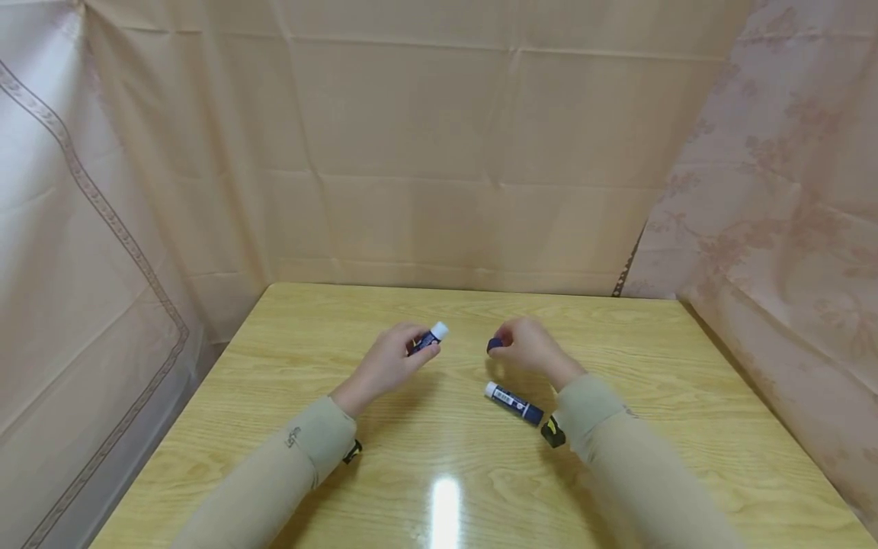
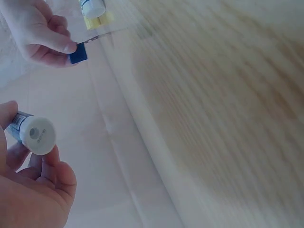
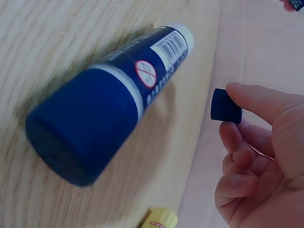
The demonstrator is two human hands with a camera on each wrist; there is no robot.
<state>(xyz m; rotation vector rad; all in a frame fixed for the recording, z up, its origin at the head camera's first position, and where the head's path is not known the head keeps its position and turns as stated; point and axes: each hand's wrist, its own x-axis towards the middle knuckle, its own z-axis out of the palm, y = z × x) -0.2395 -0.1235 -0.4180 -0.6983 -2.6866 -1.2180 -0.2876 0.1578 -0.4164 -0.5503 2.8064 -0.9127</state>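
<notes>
My left hand grips a dark blue glue stick with a white base, held above the table and tilted. In the left wrist view the glue stick's white base faces the camera; its other end is hidden by the hand. A short way to the right, my right hand pinches a small dark blue cap between thumb and fingertips, apart from the glue stick. Below the right hand, a second glue stick lies on the table with its blue cap on and white base pointing away to the left.
The wooden table ends at a hanging beige cloth, with pale cloths at both sides. A yellow item with a red mark shows partly at the bottom of the right wrist view. Small black-and-yellow pieces show by the wrists.
</notes>
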